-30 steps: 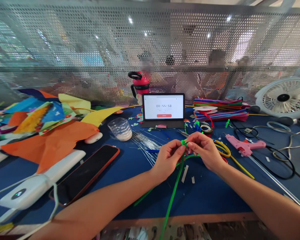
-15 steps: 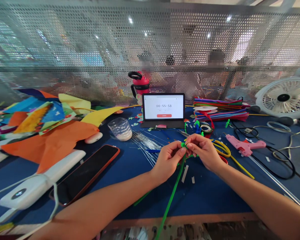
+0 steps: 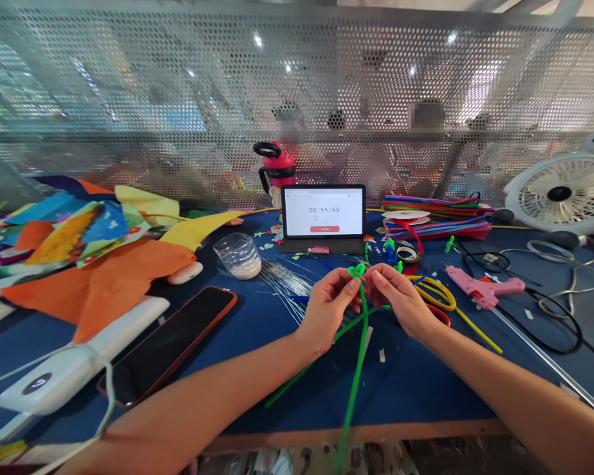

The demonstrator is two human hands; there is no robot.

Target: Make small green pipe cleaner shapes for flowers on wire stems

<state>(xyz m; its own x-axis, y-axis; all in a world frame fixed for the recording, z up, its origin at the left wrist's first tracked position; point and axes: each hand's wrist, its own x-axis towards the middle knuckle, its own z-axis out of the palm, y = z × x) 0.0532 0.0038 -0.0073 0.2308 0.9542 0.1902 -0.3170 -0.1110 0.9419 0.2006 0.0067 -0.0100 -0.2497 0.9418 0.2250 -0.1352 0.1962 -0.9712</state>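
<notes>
Between the thumb and fingers of my left hand (image 3: 329, 310) is a green pipe cleaner (image 3: 362, 349). Its top is bent into a small heart-like loop, and its long tail hangs down past the table's front edge. Close by on the right, my right hand (image 3: 400, 300) is pinched against the bent part; its fingertips partly hide what they grip. Another green pipe cleaner (image 3: 287, 389) lies on the table, passing under my left wrist. Just beyond my hands are small green and blue twisted pieces (image 3: 391, 252) and a roll of tape (image 3: 406, 254).
A pink glue gun (image 3: 485, 287), yellow pipe cleaners (image 3: 438, 293) and a fan (image 3: 559, 194) are on the right. Thin wires (image 3: 287, 284), a clear cup (image 3: 237, 256), a phone (image 3: 173, 343) and orange felt (image 3: 113, 280) lie left. A tablet timer (image 3: 324, 211) stands behind.
The loop at the top of the green pipe cleaner has turned into view and looks larger. Its hanging tail has swung right. My right fingers have shifted slightly.
</notes>
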